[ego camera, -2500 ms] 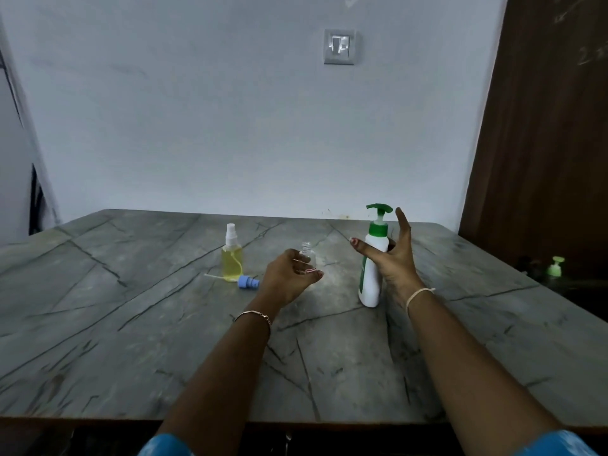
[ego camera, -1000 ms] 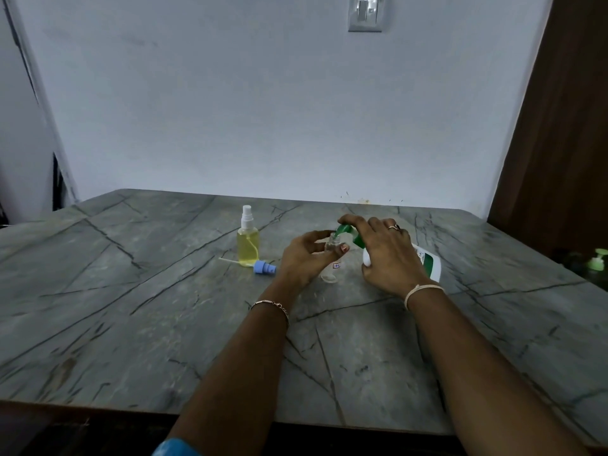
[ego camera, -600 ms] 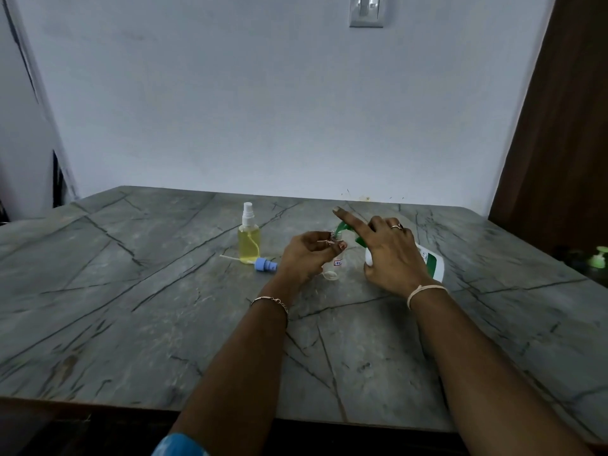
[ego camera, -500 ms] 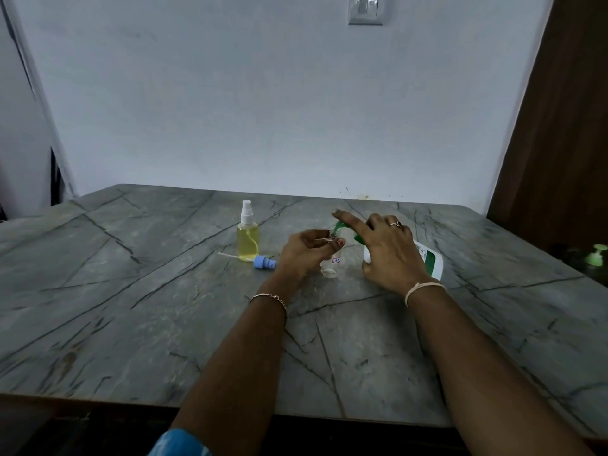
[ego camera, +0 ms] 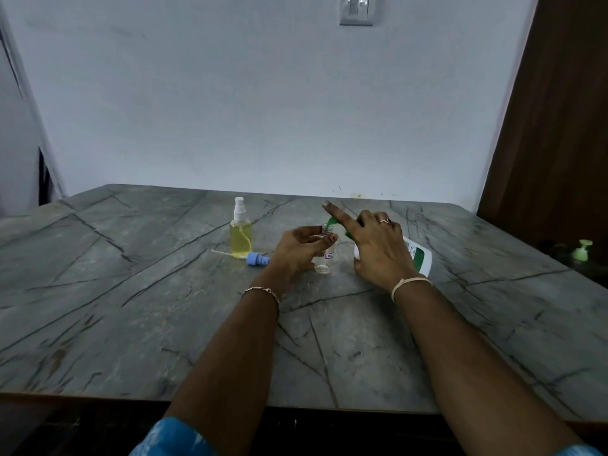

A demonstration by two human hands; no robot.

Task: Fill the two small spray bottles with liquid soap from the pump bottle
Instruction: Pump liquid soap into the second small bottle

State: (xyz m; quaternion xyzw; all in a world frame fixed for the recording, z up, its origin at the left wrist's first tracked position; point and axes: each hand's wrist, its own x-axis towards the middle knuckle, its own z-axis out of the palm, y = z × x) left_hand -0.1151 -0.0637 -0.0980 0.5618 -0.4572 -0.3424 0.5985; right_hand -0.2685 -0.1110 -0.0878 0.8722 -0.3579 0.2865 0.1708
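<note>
My left hand [ego camera: 297, 250] pinches a small clear spray bottle [ego camera: 325, 258] with no cap, holding it upright just above the grey stone table [ego camera: 131, 307]. My right hand [ego camera: 375, 248] grips the white pump bottle [ego camera: 419, 256], tilted far over toward the left, with its green nozzle [ego camera: 330, 222] at the small bottle's mouth. The right index finger is lifted straight above the pump head. A second small spray bottle [ego camera: 241, 236] with a white sprayer stands to the left, filled with yellow liquid. A blue spray cap [ego camera: 256, 259] with its white tube lies beside it.
A white wall with a switch plate [ego camera: 356, 9] rises behind the table. A dark wooden door [ego camera: 559, 126] stands at the right. Beyond the table's right edge sits another bottle with a light green pump [ego camera: 580, 250].
My right hand took the upright pump bottle and tipped it leftward. Its nozzle met the mouth of the clear bottle in my left hand. The right index finger pressed down, then lifted.
</note>
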